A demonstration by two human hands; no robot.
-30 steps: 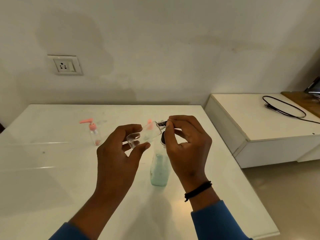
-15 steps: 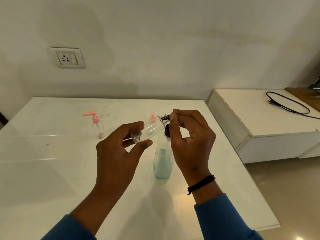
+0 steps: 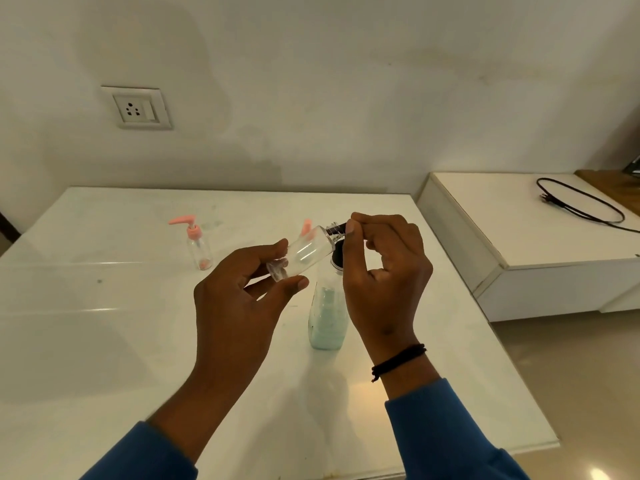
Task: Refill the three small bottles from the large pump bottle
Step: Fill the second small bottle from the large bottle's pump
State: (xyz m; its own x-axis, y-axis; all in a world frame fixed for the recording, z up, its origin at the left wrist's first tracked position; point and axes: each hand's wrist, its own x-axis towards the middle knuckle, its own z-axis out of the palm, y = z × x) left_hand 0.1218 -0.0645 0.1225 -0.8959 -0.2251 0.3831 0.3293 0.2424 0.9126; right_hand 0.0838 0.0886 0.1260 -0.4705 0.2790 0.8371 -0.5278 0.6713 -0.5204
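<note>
While my left hand (image 3: pixel 239 299) cradles the clear small bottle (image 3: pixel 304 252) above the worktop (image 3: pixel 104 341), I see its base sitting between the thumb and the curled fingers (image 3: pixel 277 247), tilted so the neck points up and to the right. At that neck my right hand (image 3: pixel 384 275) closes in — thumb and forefinger pressed together on the dark cap (image 3: pixel 336 231), pinching it at the very tip, the other fingers folded loosely behind. Directly below the held bottle stands the large bottle (image 3: pixel 327 317), upright on the worktop, partly filled with pale green liquid; its dark top is just under my right hand and I cannot tell whether skin touches it. Behind my left fingertips a pink pump head (image 3: pixel 306 226) shows — the bottle it belongs to is hidden by the one I hold. Well apart to the left stands another small bottle with a pink pump (image 3: pixel 198 244), upright, with a little pink at its bottom. A black band (image 3: pixel 398 362) circles my right wrist above the blue sleeve (image 3: pixel 450 434). On the wall sits a socket plate (image 3: pixel 136 108), and on the low white cabinet (image 3: pixel 519 237) to the right lies a black cable (image 3: pixel 581 206).
</note>
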